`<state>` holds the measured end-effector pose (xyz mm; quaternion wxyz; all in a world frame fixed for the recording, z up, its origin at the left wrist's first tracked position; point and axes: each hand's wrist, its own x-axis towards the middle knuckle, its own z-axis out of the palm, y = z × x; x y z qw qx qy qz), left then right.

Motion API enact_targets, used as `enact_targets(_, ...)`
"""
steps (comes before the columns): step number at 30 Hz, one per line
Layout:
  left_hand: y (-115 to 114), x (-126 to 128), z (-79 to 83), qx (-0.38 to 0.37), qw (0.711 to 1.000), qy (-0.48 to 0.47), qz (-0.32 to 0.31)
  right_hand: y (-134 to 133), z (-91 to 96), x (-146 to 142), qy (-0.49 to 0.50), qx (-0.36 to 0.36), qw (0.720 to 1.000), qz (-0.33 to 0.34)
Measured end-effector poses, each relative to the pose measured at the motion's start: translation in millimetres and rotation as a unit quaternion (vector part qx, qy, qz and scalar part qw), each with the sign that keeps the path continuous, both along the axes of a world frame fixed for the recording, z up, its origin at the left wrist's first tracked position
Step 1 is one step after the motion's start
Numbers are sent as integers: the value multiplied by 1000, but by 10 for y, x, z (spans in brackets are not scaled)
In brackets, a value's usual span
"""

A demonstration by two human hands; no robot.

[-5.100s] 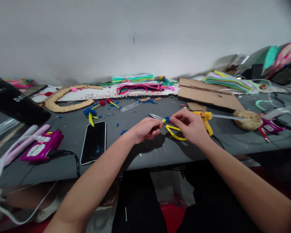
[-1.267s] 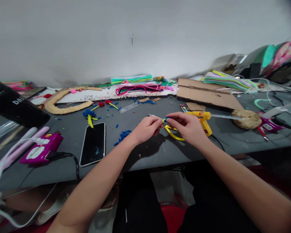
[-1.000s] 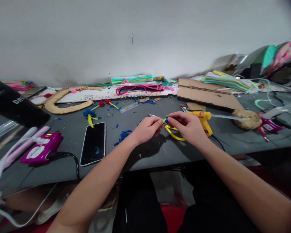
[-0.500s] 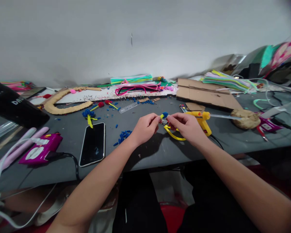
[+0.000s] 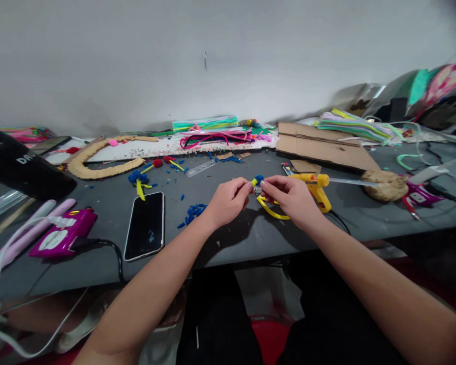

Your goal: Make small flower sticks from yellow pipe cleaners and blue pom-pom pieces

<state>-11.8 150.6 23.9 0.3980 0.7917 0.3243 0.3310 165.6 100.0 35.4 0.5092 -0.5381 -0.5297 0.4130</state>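
Pinching the yellow end of a small blue flower [image 5: 258,180], the left hand [image 5: 229,203] is positioned over the middle of the table [image 5: 247,246]. The right hand [image 5: 292,199] has thumb and fingers drawn together at the blue end; whether they grip it cannot be told. Yellow-handled scissors [image 5: 272,212] lie below the hands, partly hidden. A yellow glue gun [image 5: 318,194] sits just right; loose blue pieces [image 5: 193,213] and a phone [image 5: 144,226] lie left.

The left hand [image 5: 230,203] is hiding part of the blue-and-yellow piece [image 5: 258,179]; the left edge is cropping the black bottle [image 5: 26,167].
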Motion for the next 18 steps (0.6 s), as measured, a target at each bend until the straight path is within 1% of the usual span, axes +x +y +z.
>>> enact_targets(10,-7,-6,32,16,1000,10,-6,3,8,-8,-4,6,1000,1)
enact_targets(18,-2,-5,18,17,1000,15,-11,-1,28,28,-23,-11,1000,12)
